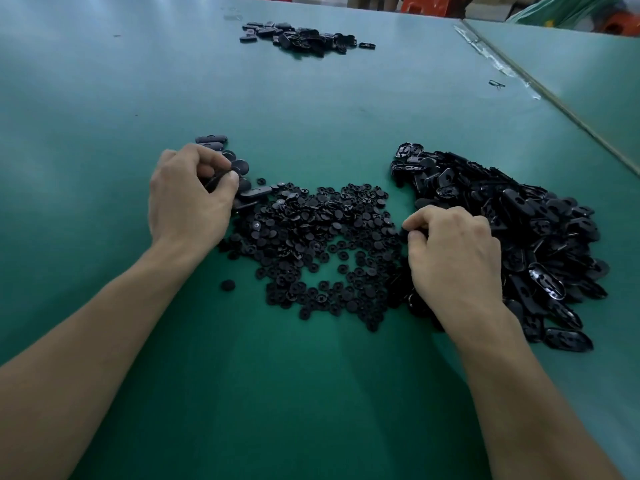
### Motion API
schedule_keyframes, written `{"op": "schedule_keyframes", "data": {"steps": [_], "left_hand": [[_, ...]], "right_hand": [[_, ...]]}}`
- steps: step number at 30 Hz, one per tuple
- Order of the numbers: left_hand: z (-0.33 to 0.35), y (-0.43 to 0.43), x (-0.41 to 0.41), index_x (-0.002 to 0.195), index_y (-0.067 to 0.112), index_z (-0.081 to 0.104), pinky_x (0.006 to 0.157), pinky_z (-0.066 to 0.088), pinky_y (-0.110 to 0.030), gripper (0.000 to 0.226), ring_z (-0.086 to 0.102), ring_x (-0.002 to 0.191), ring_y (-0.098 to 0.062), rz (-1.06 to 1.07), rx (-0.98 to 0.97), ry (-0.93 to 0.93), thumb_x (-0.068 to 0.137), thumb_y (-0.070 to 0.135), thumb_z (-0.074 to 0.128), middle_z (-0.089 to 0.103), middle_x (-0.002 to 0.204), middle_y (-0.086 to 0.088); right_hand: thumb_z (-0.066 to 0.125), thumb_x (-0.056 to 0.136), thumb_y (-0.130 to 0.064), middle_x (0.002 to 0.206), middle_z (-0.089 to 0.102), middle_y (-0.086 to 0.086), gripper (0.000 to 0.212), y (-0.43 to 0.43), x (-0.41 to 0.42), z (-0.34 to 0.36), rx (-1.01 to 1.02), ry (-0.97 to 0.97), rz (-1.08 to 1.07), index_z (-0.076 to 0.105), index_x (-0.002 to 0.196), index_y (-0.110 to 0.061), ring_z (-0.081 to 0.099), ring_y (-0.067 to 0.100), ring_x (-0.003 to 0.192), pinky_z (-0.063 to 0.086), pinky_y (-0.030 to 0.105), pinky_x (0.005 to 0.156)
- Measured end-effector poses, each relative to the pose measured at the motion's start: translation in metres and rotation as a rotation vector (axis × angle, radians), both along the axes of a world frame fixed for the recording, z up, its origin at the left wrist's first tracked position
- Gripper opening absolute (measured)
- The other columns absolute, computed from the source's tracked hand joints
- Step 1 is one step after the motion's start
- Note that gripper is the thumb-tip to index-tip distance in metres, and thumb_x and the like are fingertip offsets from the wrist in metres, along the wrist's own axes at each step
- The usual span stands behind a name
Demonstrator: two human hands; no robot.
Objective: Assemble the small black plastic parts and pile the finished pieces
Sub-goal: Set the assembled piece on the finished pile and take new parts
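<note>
Pinching a dark piece (217, 180) in the left hand (194, 195), fingers curled round it, at 10 o'clock from the discs (311, 244). Curling the right hand (453, 251) at that heap's 3 o'clock edge, fingertips drawn tight together; cannot tell whether a disc is gripped. Heaped further toward 3 o'clock, touching the right hand: ovals (526, 223), long axes every way. Lying at 12 o'clock of the left knuckles: a short finished row (213, 145). Probably next: bringing a disc toward 9 o'clock, right hand nearer, to meet the held piece

Bare green table (311, 109) lies open between the near heaps (311, 244) and the far pile (304, 38).
</note>
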State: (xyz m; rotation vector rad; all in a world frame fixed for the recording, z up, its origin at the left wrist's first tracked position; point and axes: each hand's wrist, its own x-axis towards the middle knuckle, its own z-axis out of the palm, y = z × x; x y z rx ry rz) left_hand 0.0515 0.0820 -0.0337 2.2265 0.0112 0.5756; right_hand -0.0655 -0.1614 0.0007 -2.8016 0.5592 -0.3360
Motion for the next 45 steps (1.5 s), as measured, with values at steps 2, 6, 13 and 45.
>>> {"op": "schedule_keyframes", "data": {"steps": [2, 6, 13, 45], "left_hand": [[0.002, -0.004, -0.004, 0.089, 0.032, 0.062, 0.074, 0.04, -0.022, 0.009, 0.051, 0.072, -0.007, -0.024, -0.024, -0.034, 0.087, 0.028, 0.07, 0.064, 0.092, 0.001], [0.01, -0.023, -0.022, 0.082, 0.034, 0.061, 0.06, 0.039, -0.009, 0.015, 0.051, 0.057, 0.002, -0.188, -0.084, -0.094, 0.086, 0.025, 0.071, 0.059, 0.068, 0.015], [0.022, -0.057, -0.059, 0.081, 0.033, 0.071, 0.053, 0.038, -0.008, 0.018, 0.055, 0.051, 0.001, -0.454, -0.194, -0.039, 0.083, 0.051, 0.068, 0.07, 0.066, 0.016], [0.015, -0.062, -0.064, 0.096, 0.016, 0.072, 0.063, 0.056, -0.021, 0.016, 0.071, 0.066, -0.011, -0.644, -0.617, 0.082, 0.089, 0.002, 0.072, 0.075, 0.075, 0.002]], "right_hand": [[0.056, 0.099, -0.018, 0.117, 0.064, 0.006, 0.021, -0.001, 0.001, 0.0, 0.028, -0.03, 0.003, 0.066, 0.116, -0.027, 0.052, 0.031, 0.111, 0.043, 0.043, 0.094], [0.059, 0.095, -0.004, 0.109, 0.066, 0.005, 0.028, -0.002, 0.003, -0.002, 0.06, -0.129, 0.039, 0.065, 0.115, -0.022, 0.057, 0.029, 0.104, 0.047, 0.045, 0.093], [0.066, 0.093, -0.003, 0.099, 0.057, -0.007, 0.021, 0.012, 0.005, -0.002, 0.345, -0.513, 0.368, 0.071, 0.107, -0.018, 0.059, 0.001, 0.086, 0.048, 0.012, 0.082], [0.071, 0.092, -0.008, 0.078, 0.076, -0.008, 0.015, 0.022, 0.006, -0.006, 0.865, -0.406, 0.403, 0.074, 0.095, -0.022, 0.072, 0.007, 0.068, 0.052, 0.016, 0.063]]}}
